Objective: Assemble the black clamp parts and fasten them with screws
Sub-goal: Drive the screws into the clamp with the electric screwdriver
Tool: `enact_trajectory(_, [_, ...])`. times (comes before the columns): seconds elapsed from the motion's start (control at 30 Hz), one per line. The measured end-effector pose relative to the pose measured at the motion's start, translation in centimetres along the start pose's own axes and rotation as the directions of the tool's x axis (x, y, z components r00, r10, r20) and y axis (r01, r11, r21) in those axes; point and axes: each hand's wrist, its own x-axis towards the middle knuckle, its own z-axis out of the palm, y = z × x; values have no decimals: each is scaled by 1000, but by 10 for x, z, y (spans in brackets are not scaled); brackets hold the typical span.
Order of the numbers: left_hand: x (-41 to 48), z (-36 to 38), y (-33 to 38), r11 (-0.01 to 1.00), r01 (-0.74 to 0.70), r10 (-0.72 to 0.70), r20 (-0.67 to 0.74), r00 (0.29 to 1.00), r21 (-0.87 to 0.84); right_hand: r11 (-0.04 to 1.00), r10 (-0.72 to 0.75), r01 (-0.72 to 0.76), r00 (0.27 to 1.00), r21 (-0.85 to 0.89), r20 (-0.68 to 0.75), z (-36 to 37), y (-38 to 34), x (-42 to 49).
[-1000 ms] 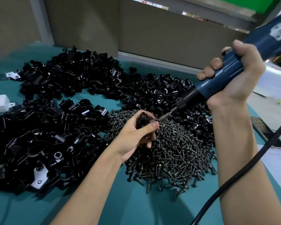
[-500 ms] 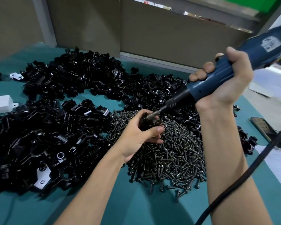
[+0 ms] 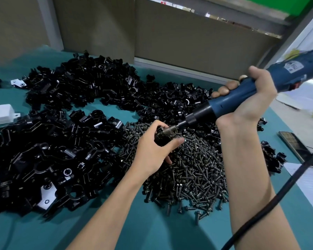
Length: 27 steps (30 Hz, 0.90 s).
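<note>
A worker's left hand [image 3: 152, 152] grips a black clamp [image 3: 161, 137] above the screw pile [image 3: 193, 168] at mid-bench, fingers [image 3: 175, 142] curled round the part. The right hand [image 3: 249, 103] is wrapped closed round the blue electric screwdriver [image 3: 246, 92], which slants in from two o'clock. The driver's bit [image 3: 173, 127] meets the top of the clamp, where a screw appears to be seated, though its head is too small to make out. Loose clamp parts [image 3: 61, 141] spread in a heap from seven o'clock round to twelve of the held piece. The tool's black cord [image 3: 278, 192] trails off toward five o'clock over the teal bench [image 3: 152, 228]. The step in hand looks to be driving the screw home. Doing it well likely calls for holding bit and screw on one line, squeezing the clamp halves flush so the thread catches straight, and pressing firmly along the tool so the bit does not ride out of the head.
</note>
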Motion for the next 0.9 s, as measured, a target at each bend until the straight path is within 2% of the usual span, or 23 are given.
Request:
enact_trajectory(0.1, [0, -2, 0, 1000, 6, -6, 24, 1000, 4, 1000, -9, 8, 998, 9, 59, -4, 3, 0])
enact_trajectory(0.2, [2, 0, -1, 999, 24, -24, -6, 1000, 22, 1000, -25, 23, 980, 13, 197, -8, 5, 0])
enact_trajectory(0.27, [3, 0, -2, 999, 34, -35, -11, 999, -29, 999, -19, 11, 959, 30, 284, -9, 4, 1])
enact_trajectory(0.37, [3, -1, -3, 996, 67, -63, 56, 996, -60, 999, -16, -3, 923, 50, 385, -12, 3, 1])
enact_trajectory(0.47, [4, -2, -6, 991, 99, -85, 146, 986, -95, 998, -26, -5, 854, 59, 520, -11, 3, -2])
enact_trajectory(0.57, [4, -2, -5, 983, 83, -57, 156, 986, -165, 998, -51, 17, 819, 65, 571, -8, 4, -4])
enact_trajectory(0.7, [3, -4, -5, 986, 45, -28, 108, 994, -160, 996, -47, -3, 811, 86, 583, -6, 4, -6])
enact_trajectory(0.9, [3, -9, -3, 978, 149, -87, 367, 926, -144, 990, -8, -97, 693, 104, 721, -9, -4, -8])
